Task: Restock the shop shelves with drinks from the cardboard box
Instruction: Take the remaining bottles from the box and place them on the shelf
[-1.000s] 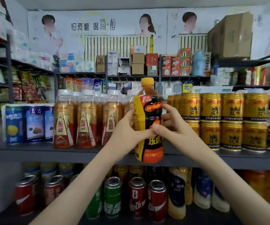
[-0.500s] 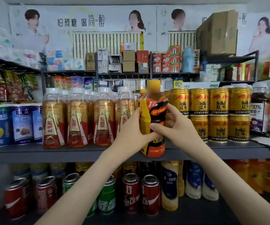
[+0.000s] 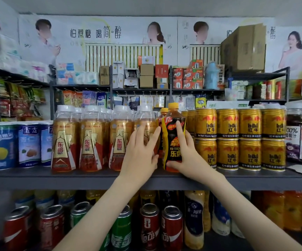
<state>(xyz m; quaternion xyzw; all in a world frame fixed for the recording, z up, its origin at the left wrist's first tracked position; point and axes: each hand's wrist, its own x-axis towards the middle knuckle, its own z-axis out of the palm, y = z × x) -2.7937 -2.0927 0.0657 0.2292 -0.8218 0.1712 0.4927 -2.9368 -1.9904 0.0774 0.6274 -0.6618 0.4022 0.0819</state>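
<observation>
Change since the earlier picture: we held the Hi-Tiger bottle (image 3: 173, 140) in the air before the shelf (image 3: 37, 179); it now stands upright on the shelf's front edge, between the gold-labelled bottles (image 3: 92, 140) and the Red Bull cans (image 3: 239, 140).

Grip, nearest item first. Our right hand (image 3: 186, 153) wraps the Hi-Tiger bottle from its right side, forefinger lying up the label and thumb at the base; a close hold on the bottle. Our left hand (image 3: 142, 153) is spread wide with fingers straight, just left of the Hi-Tiger bottle, resting against the fourth gold-labelled bottle; whether the palm also touches the Hi-Tiger bottle we cannot tell.

Count, front row of the shelf:
- Hi-Tiger bottle: one in hand, with a second orange cap (image 3: 164, 111) showing just behind it.
- Gold-labelled bottles, left of the Hi-Tiger bottle: four across the front, more behind, number unclear.
- Blue cans (image 3: 27, 144), left of those: three.
- Red Bull cans, right of the Hi-Tiger bottle: four full columns, two high, eight in all, plus a partly hidden column beside the bottle.

Behind the shelf: far racks of small cartons (image 3: 146, 75).
</observation>
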